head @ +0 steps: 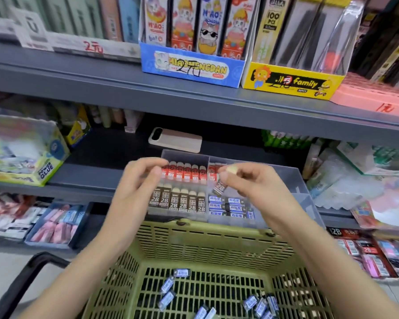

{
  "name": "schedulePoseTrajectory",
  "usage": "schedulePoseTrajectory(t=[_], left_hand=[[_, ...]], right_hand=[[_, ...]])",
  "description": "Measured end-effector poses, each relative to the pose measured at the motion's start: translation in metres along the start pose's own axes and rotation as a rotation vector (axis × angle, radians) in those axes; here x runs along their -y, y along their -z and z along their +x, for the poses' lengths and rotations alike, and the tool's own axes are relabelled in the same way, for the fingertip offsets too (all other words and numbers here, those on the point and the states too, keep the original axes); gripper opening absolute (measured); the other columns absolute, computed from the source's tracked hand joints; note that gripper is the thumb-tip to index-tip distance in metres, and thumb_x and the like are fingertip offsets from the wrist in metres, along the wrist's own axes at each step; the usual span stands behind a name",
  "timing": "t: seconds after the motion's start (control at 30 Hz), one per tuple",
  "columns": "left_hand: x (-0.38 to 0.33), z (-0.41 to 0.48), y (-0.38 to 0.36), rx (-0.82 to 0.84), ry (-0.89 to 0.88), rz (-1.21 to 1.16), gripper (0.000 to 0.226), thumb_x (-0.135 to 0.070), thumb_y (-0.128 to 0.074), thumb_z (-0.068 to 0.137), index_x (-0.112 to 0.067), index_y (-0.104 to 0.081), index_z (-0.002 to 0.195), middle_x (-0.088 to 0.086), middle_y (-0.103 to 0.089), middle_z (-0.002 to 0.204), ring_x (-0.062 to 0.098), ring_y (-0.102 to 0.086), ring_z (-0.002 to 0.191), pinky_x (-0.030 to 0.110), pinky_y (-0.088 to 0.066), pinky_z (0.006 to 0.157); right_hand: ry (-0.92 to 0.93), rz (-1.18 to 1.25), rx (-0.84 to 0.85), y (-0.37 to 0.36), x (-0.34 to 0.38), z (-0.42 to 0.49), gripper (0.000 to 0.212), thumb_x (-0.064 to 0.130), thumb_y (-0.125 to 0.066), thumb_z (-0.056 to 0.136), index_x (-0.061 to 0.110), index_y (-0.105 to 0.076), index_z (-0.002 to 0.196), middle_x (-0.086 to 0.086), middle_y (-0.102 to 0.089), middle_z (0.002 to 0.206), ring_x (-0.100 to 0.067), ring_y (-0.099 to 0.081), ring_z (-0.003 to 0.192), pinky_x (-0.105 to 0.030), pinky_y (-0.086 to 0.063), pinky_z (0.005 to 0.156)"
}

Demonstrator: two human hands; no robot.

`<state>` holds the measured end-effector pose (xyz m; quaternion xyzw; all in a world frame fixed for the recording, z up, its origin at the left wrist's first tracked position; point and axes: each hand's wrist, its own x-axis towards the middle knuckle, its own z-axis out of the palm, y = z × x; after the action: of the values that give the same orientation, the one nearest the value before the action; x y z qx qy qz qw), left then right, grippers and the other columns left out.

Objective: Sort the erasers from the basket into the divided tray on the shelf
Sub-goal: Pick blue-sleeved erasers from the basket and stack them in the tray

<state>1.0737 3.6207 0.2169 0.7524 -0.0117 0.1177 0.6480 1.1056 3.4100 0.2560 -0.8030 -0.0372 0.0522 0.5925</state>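
One blue eraser (219,187), likely light and stiff, hangs pinched endwise in the right hand (251,180); left hand (136,178) grip unclear.

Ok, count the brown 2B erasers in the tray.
6: brown-sleeved 2B erasers upright in one row in the clear divided tray's front-left compartment; the leftmost sits against the left hand, which may hide more.

Clear divided tray (295,180) is sitting on the shelf edge, holding upright red erasers (184,173) back-left, brown 2B erasers (182,201) front-left, stacked blue erasers (230,207) front-right, a tilted blue eraser (220,187) hanging over them, loose erasers (168,284) lying in the green basket (205,240).
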Motion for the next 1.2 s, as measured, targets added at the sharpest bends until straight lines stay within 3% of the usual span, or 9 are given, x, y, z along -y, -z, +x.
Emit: schedulePoseTrajectory(t=[0.13,0.23,0.4,0.6,0.73,0.9,1.03,1.1,1.2], left_hand=[[0.022,-0.003,0.019,0.009,-0.128,0.508,0.013,-0.027,-0.056,0.092,-0.036,-0.063,0.099,-0.013,-0.052,0.101,0.011,-0.049,0.103,0.028,-0.034,0.088],[0.031,-0.01,0.019,0.076,-0.143,0.696,0.026,-0.032,-0.05,0.093,-0.025,-0.069,0.108,-0.006,-0.052,0.111,0.019,-0.045,0.111,0.033,-0.027,0.094],[0.033,-0.015,0.021,0.143,-0.131,0.768,0.053,-0.05,-0.03,0.086,-0.029,-0.071,0.11,0.002,-0.055,0.122,0.024,-0.044,0.12,0.037,-0.023,0.098],[0.038,-0.015,0.023,0.128,-0.123,0.762,0.046,-0.047,-0.035,0.087,-0.029,-0.073,0.107,0.002,-0.056,0.123,0.025,-0.045,0.12,0.038,-0.025,0.098],[0.04,-0.014,0.022,0.109,-0.134,0.747,0.034,-0.037,-0.046,0.088,-0.029,-0.072,0.107,0.002,-0.056,0.123,0.024,-0.044,0.12,0.035,-0.023,0.097],[0.035,-0.013,0.022,0.098,-0.138,0.742,0.023,-0.025,-0.058,0.092,-0.026,-0.07,0.112,0.006,-0.054,0.126,0.026,-0.041,0.122,0.038,-0.024,0.1],[0.029,-0.027,0.024,0.026,-0.249,0.747,0.025,-0.021,-0.057,0.089,-0.014,-0.071,0.108,0.011,-0.059,0.115,0.031,-0.049,0.111,0.035,-0.031,0.094],[0.027,-0.042,0.027,-0.028,-0.318,0.706,0.023,-0.017,-0.057,0.086,-0.01,-0.072,0.101,0.009,-0.061,0.105,0.027,-0.052,0.102,0.026,-0.03,0.089],[0.029,-0.065,0.026,-0.008,-0.337,0.628,0.019,-0.014,-0.058,0.085,-0.009,-0.073,0.095,0.004,-0.062,0.096,0.021,-0.054,0.094,0.026,-0.035,0.085]], right_hand=[[-0.007,-0.265,0.079,-0.013,0.002,0.02,0.047,0.046,-0.072,0.074,0.001,-0.062,0.064,-0.014,-0.053,0.056,-0.012,-0.04,0.054,-0.026,-0.034,0.058],[-0.021,-0.446,0.046,-0.037,0.0,0.03,0.055,0.051,-0.071,0.073,-0.001,-0.06,0.059,-0.007,-0.062,0.051,-0.012,-0.048,0.046,-0.027,-0.044,0.055],[-0.01,-0.881,0.071,-0.076,-0.003,0.036,0.058,0.059,-0.06,0.079,0.002,-0.064,0.073,-0.013,-0.069,0.079,-0.024,-0.065,0.08,-0.036,-0.051,0.078],[-0.091,-0.735,0.19,-0.082,-0.005,0.035,0.027,0.025,-0.06,0.089,-0.001,-0.065,0.091,-0.016,-0.071,0.077,-0.025,-0.067,0.075,-0.038,-0.053,0.079],[-0.143,-0.572,0.221,-0.083,-0.003,0.033,0.012,0.013,-0.065,0.085,0.007,-0.063,0.074,-0.013,-0.071,0.073,-0.015,-0.059,0.057,-0.037,-0.054,0.073],[-0.005,-0.792,0.148,-0.086,-0.001,0.024,0.022,0.02,-0.061,0.087,0.004,-0.067,0.1,-0.01,-0.07,0.09,-0.023,-0.064,0.086,-0.033,-0.051,0.081],[0.354,-0.626,-0.028,-0.069,-0.01,-0.021,0.014,0.026,-0.059,0.088,0.019,-0.069,0.095,0.008,-0.066,0.075,-0.007,-0.057,0.067,-0.021,-0.045,0.064],[0.404,-0.389,-0.004,-0.055,-0.033,-0.056,0.014,0.028,-0.06,0.086,0.02,-0.07,0.088,0.009,-0.066,0.072,-0.004,-0.055,0.063,-0.015,-0.044,0.059],[0.325,-0.534,0.156,-0.042,-0.101,-0.099,0.02,0.03,-0.068,0.082,0.018,-0.07,0.098,0.008,-0.066,0.085,0.0,-0.056,0.073,-0.022,-0.048,0.068]])
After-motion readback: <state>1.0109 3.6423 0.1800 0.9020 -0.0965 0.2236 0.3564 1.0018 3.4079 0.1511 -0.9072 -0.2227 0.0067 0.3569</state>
